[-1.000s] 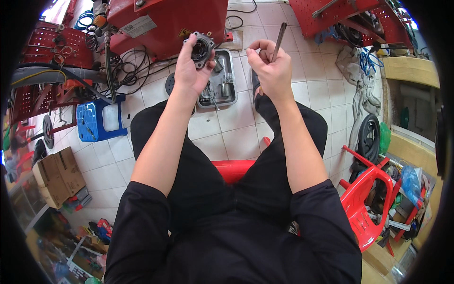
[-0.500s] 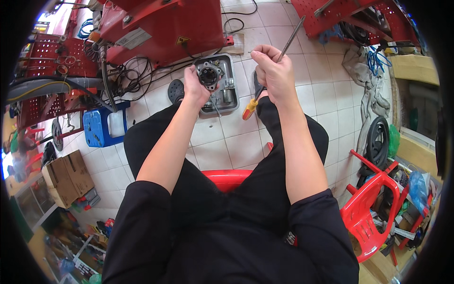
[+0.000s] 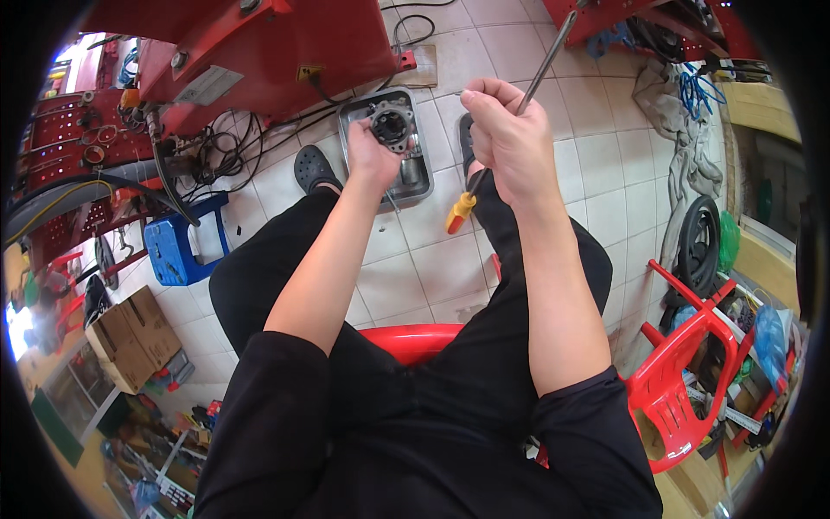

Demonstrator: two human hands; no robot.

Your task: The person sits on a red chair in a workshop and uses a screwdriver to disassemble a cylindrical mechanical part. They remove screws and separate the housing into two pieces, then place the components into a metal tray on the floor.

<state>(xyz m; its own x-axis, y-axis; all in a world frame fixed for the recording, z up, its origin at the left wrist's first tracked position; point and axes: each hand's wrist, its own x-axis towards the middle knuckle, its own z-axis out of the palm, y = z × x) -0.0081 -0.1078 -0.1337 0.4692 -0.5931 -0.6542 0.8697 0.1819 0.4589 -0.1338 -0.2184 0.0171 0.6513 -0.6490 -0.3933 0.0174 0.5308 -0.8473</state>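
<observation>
My left hand (image 3: 372,156) grips a round metal motor housing (image 3: 391,126) with a dark hollow middle and bolt lugs on its rim. It is held over a grey tray (image 3: 421,189) on the floor, with metal parts lying in it. My right hand (image 3: 512,143) is closed round the shaft of a long screwdriver (image 3: 548,62). The shaft points up and away to the right, and the yellow and red handle hangs below the hand. A metal rod or tool (image 3: 392,201) leans over the tray's near edge, partly hidden by my left wrist.
A red machine (image 3: 259,69) stands ahead on the left, with black cables (image 3: 229,151) beside it. A blue step stool (image 3: 175,251) and cardboard box (image 3: 134,339) are at left. To the right are a red plastic chair (image 3: 679,394), a tyre (image 3: 699,245) and grey cloth (image 3: 679,169).
The view has shifted slightly. My left hand with the housing sits a little further right over the tray. My right hand keeps hold of the screwdriver, now appearing slightly closer.
</observation>
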